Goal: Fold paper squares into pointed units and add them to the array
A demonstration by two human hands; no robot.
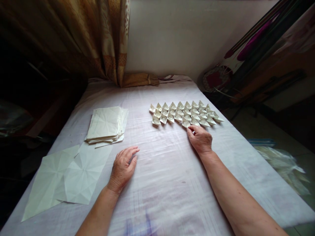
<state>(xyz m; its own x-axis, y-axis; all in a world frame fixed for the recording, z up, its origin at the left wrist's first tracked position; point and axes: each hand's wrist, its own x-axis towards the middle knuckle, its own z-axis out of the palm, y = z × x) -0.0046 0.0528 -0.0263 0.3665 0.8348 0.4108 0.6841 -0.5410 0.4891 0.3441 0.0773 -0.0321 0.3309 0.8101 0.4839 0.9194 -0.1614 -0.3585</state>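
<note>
My right hand (200,139) has its thumb and fingertips closed on a small folded paper boat (186,122) in the nearest row. Beyond it, several more cream paper boats (180,105) stand close together in staggered rows on the cloth-covered table (159,183). A gap in the near row lies just left of the held boat. My left hand (124,167) rests on the cloth with its fingers stretched out and nothing in it. To its left are two creased white sheets, a nearer one (83,173) overlapping another (49,180).
A stack of creased paper (104,123) sits on the table's left side. A patterned gold curtain (110,42) hangs down to the far edge by the wall (197,39). Right of the table, a clear plastic bag (283,164) lies lower down.
</note>
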